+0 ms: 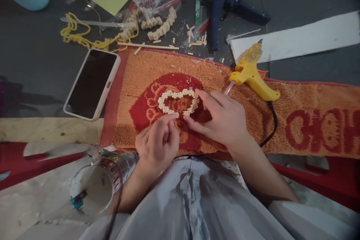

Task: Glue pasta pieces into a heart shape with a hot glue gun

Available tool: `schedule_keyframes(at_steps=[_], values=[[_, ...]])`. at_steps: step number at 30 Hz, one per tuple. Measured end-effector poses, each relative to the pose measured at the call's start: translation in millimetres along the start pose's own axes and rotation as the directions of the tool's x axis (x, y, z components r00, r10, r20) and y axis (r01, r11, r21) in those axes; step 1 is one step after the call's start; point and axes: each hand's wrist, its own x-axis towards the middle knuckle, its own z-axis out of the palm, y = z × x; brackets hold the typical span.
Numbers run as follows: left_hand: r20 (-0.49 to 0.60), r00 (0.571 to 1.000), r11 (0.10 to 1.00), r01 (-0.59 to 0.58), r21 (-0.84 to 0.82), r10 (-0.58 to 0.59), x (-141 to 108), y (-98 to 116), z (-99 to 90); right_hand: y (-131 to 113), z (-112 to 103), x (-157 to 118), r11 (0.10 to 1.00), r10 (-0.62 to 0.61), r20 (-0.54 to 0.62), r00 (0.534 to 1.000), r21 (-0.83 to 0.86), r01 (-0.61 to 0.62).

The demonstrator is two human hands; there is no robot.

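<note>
A ring of short pale stick pieces [165,95], bent into a wavy closed-in shape, lies on an orange and red towel [120,108]. At its lower edge a small gap shows between two ends. My left hand [159,140] is closed, its fingers curled, with thumb and index finger pinching the ring's lower edge left of the gap. Around the ring's right side, my right hand [225,118] has its index finger at the top and its thumb at the bottom. To the right of that hand, a yellow glue gun [251,71] rests on the towel, a clear glue stick in its back.
Left of the towel lies a phone [91,84]. Behind are curved stick strips [164,26], loose stick bits [197,39], yellow yarn [73,32], blue-handled cutters [218,15], plastic wrap and a white strip [303,37]. A clear container [92,187] stands below the table edge.
</note>
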Motion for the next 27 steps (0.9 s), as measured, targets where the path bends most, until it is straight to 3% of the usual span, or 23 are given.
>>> schedule_keyframes(at_steps=[3,10,27], values=[[-0.080,0.997,0.997,0.028,0.073,-0.022,-1.2,-9.3,-6.9,-0.4,-0.4,0.0,1.000,0.005,0.010,1.000,-0.004,-0.004],[-0.084,0.991,0.990,0.112,0.085,-0.105,-9.8,-28.5,-5.1,-0.8,0.3,-0.7,1.000,0.011,-0.002,1.000,0.001,-0.011],[-0.110,0.991,0.992,-0.070,0.110,0.082,-3.7,-30.9,-2.6,-1.3,-0.8,-0.5,1.000,0.006,-0.003,1.000,-0.012,-0.006]])
